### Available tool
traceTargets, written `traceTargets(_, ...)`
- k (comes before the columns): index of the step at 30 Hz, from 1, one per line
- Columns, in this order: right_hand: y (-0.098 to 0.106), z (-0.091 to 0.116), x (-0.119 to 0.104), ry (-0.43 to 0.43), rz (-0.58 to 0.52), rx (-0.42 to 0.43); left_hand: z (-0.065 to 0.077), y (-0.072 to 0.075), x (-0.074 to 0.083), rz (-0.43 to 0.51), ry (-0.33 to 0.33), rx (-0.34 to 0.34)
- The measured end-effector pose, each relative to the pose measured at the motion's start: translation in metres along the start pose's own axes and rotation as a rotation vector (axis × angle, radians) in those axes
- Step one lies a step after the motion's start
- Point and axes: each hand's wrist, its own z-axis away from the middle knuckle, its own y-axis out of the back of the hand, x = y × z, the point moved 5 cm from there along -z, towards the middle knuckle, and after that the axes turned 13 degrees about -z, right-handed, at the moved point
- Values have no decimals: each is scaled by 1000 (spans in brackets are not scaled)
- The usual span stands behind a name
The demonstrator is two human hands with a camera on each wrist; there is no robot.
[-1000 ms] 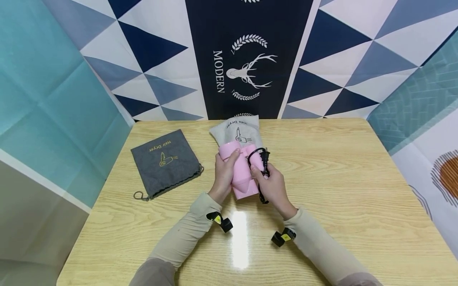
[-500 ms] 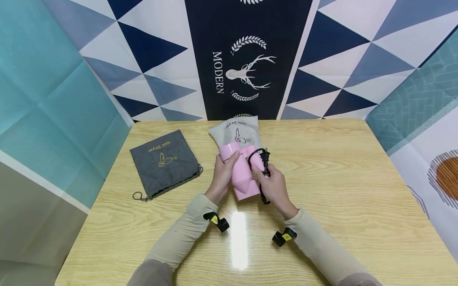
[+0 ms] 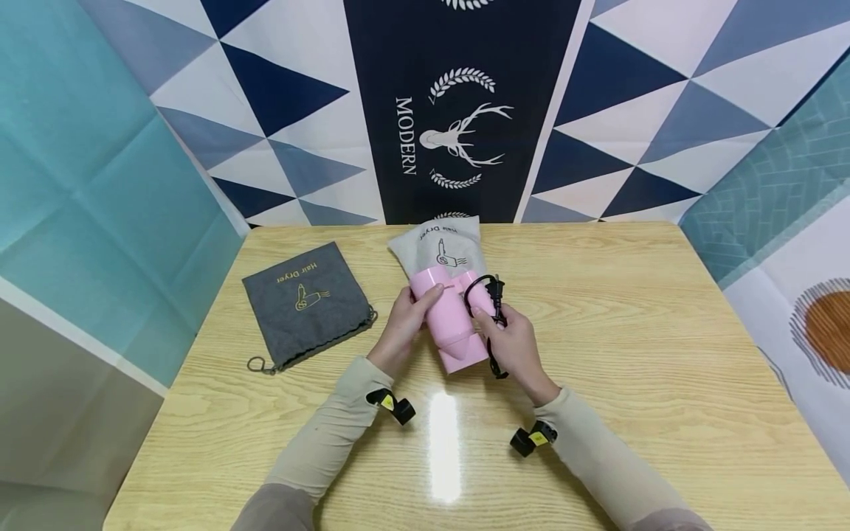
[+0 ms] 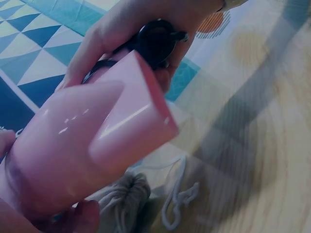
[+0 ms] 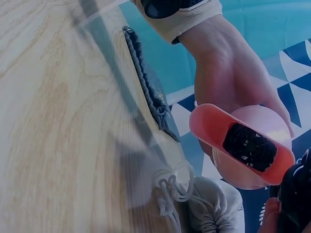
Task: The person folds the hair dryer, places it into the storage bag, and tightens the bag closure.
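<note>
A pink hair dryer (image 3: pixel 443 313) is held up in front of a light grey pouch (image 3: pixel 440 247) printed "Hair Dryer". My left hand (image 3: pixel 402 321) grips its barrel, thumb lying across the top near the rear end. The folded-in handle lies alongside the barrel, and my right hand (image 3: pixel 516 343) holds it together with the black cord (image 3: pixel 494 346) bundled against it. A two-pin plug (image 3: pixel 495 286) sticks up beyond the fingers. Toward me points the flat nozzle (image 4: pixel 138 114); the right wrist view looks into its opening, where a dark grille (image 5: pixel 249 146) shows.
Flat on the left side of the wooden table (image 3: pixel 631 332) lies a dark grey drawstring pouch (image 3: pixel 308 304). The light pouch's white drawstring (image 5: pixel 167 204) trails onto the tabletop below the dryer. A patterned cloth (image 3: pixel 279 96) hangs right behind the table's back edge.
The hair dryer has shifted slightly to the right and toward me. My left forearm has swung a little left, and my right hand has moved slightly right with the handle and cord.
</note>
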Motion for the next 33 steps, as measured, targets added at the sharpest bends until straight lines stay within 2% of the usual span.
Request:
traceTargets(8, 6, -1, 0, -22, -38, -14, 0, 7, 1, -76, 7, -131)
traceTargets(13, 9, -1, 0, -27, -36, -13, -1, 17, 2, -219, -27, -200)
traceTargets(18, 13, -1, -1, -27, -34, -5, -3, 35, 4, -373, -87, -242)
traceTargets(22, 15, -1, -1, -34, -15, 0, -5, 50, 0, -471, -94, -233)
traceTargets(29, 16, -1, -3, -49, 12, 4, -10, 78, -6, -698, -107, -171)
traceTargets(33, 16, -3, -2, -45, 13, 6, -12, 94, -8, -779, -95, -152)
